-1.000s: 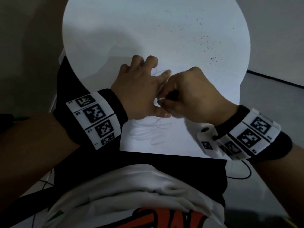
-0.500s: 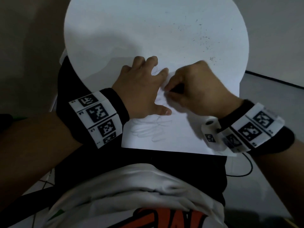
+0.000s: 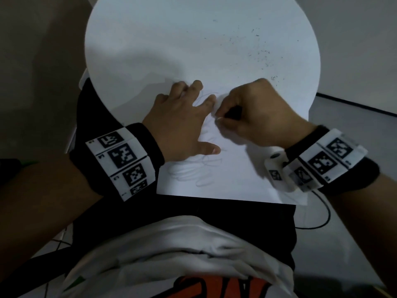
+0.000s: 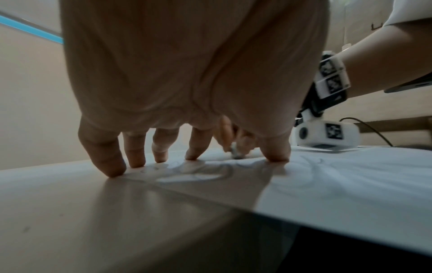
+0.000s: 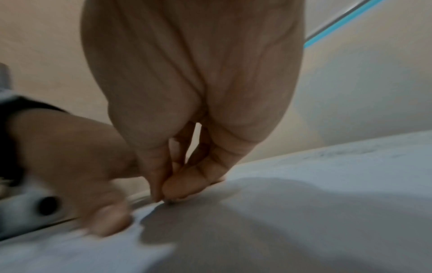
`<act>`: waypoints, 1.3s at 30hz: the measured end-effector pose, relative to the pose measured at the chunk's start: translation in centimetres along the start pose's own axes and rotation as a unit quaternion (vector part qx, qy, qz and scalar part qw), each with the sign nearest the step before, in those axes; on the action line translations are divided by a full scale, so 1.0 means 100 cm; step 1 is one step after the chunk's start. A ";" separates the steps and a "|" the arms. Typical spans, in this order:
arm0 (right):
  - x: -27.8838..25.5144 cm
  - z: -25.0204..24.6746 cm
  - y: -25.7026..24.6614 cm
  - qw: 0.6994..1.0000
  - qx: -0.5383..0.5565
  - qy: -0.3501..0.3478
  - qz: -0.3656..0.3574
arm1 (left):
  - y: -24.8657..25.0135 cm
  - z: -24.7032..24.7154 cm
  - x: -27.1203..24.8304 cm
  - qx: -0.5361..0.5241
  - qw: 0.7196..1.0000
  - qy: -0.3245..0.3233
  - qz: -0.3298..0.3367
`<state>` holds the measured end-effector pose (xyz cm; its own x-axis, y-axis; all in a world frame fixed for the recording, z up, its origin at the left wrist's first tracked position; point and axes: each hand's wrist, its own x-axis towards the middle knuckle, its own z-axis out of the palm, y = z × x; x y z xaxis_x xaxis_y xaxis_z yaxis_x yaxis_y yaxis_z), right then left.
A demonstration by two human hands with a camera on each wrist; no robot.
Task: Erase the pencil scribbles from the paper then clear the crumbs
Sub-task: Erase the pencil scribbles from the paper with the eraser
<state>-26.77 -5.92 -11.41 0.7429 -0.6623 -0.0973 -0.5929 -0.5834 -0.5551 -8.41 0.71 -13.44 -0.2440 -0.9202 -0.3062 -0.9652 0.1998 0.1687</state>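
A white sheet of paper (image 3: 236, 179) lies on the round white table (image 3: 150, 39), its near edge overhanging my lap. Faint pencil scribbles (image 3: 193, 171) run across it (image 4: 315, 171). My left hand (image 3: 182, 123) lies spread on the sheet, its fingertips (image 4: 112, 170) pressing it flat. My right hand (image 3: 253, 117) sits just right of it, thumb and fingers pinching a small eraser (image 4: 236, 153) whose tip (image 5: 170, 202) touches the paper. Most of the eraser is hidden inside the fingers. Dark eraser crumbs (image 3: 262, 52) lie scattered at the table's far right.
The table's rim (image 3: 315, 87) curves close behind the crumbs, with grey floor (image 3: 354, 130) beyond. A black cable (image 3: 322, 220) loops down at the right below the paper's corner. My lap and white shirt (image 3: 171, 254) fill the near side.
My right hand with the eraser has slid a little away from me and back along the scribbles. The left hand has kept pressing the paper at the same spot.
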 end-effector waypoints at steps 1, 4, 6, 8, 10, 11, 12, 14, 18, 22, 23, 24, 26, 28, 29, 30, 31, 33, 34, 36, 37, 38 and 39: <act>-0.003 0.005 -0.004 1.000 0.002 -0.018 -0.018 | 0.001 0.000 -0.001 0.000 1.000 0.000 0.002; -0.005 0.003 -0.003 0.998 -0.001 -0.056 -0.016 | 0.002 0.002 -0.002 -0.001 1.000 -0.010 -0.001; -0.002 -0.002 0.001 1.000 -0.012 -0.025 -0.001 | 0.002 0.002 -0.003 -0.005 1.000 -0.018 -0.004; -0.004 0.002 -0.004 0.999 -0.021 -0.033 -0.031 | 0.001 0.001 -0.003 -0.002 1.000 -0.019 -0.002; -0.009 0.002 -0.004 0.997 -0.014 -0.067 -0.035 | 0.001 0.001 -0.004 0.005 1.000 -0.020 0.000; -0.008 -0.002 -0.001 0.998 -0.015 -0.065 -0.018 | 0.000 0.001 -0.004 0.009 1.000 -0.022 -0.001; -0.006 -0.005 0.003 0.999 -0.020 -0.049 0.000 | 0.000 0.001 -0.004 0.011 1.000 -0.025 -0.003; -0.002 -0.004 0.002 0.999 -0.031 -0.022 -0.007 | -0.001 0.001 -0.004 0.009 0.999 -0.031 -0.007; -0.006 0.001 -0.001 0.998 -0.011 -0.060 -0.018 | -0.002 0.000 -0.005 0.013 0.999 -0.040 -0.007; -0.004 -0.002 -0.001 0.999 -0.022 -0.031 -0.011 | -0.004 -0.003 -0.004 0.014 0.998 -0.053 -0.009; -0.007 0.003 -0.005 0.998 -0.015 -0.049 -0.028 | -0.005 -0.004 -0.003 0.018 0.998 -0.054 -0.005; -0.010 0.004 -0.008 0.997 -0.005 -0.065 -0.031 | -0.006 -0.005 -0.003 0.020 0.998 -0.057 -0.004; -0.008 -0.001 0.000 0.999 -0.003 -0.053 0.002 | -0.007 -0.005 -0.004 0.019 0.997 -0.068 -0.008; -0.001 -0.006 0.006 1.000 -0.021 -0.008 0.019 | -0.006 -0.005 -0.003 0.018 0.997 -0.072 -0.012; 0.001 -0.003 0.004 1.000 -0.028 0.000 0.008 | -0.006 -0.006 -0.002 0.018 0.997 -0.071 -0.013; 0.000 0.001 0.000 1.000 -0.023 -0.010 -0.009 | -0.005 -0.006 -0.002 0.016 0.997 -0.070 -0.012; -0.003 0.005 -0.003 0.999 -0.012 -0.031 -0.023 | -0.005 -0.006 -0.002 0.014 0.997 -0.070 -0.012; -0.006 0.000 0.001 0.999 -0.004 -0.046 -0.006 | -0.006 -0.006 -0.002 0.011 0.997 -0.071 -0.015; -0.005 -0.006 0.008 0.999 -0.011 -0.031 0.019 | -0.006 -0.006 -0.001 0.009 0.997 -0.072 -0.018; 0.000 -0.010 0.011 0.999 -0.029 0.008 0.030 | -0.005 -0.006 0.001 0.007 0.997 -0.070 -0.023; 0.000 -0.006 0.007 0.999 -0.029 0.010 0.015 | -0.005 -0.006 0.002 0.007 0.997 -0.068 -0.024; -0.001 0.000 0.000 1.000 -0.018 -0.009 -0.007 | -0.005 -0.006 0.002 0.006 0.997 -0.066 -0.024; -0.004 0.005 -0.005 0.999 -0.006 -0.037 -0.023 | -0.005 -0.006 0.002 0.005 0.998 -0.065 -0.024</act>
<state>-26.64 -5.10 -11.51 0.7903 -0.5981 -0.1328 -0.5604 -0.6182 -0.5512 -7.90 0.20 -13.07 -0.2075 -0.8770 -0.4335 -0.9767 0.1608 0.1421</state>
